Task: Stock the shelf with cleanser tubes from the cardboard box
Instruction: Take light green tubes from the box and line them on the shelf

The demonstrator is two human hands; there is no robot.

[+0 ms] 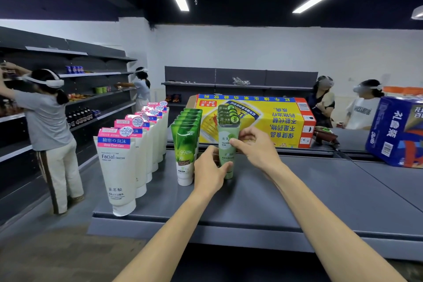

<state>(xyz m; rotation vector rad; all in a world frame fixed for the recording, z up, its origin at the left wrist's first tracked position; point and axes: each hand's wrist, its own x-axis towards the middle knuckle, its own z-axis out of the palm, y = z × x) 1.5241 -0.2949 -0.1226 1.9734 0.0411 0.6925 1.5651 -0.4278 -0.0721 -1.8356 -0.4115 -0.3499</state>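
A pale green seaweed cleanser tube [227,144] stands upright at the front of a row of like tubes on the grey shelf [251,201]. My left hand [209,173] curls round its lower part near the cap. My right hand [256,147] pinches its right side near the middle. To the left stand a row of green-and-white tubes [185,153] and a row of white Facial cleanser tubes [117,167]. The yellow cardboard box [263,120] lies behind the rows at the shelf's back.
A blue printed carton [396,130] sits at the right on the shelf. Dark wall shelving [91,98] with goods runs along the left. Several people with headsets stand at the left aisle and behind the box at right. The shelf front edge is near me.
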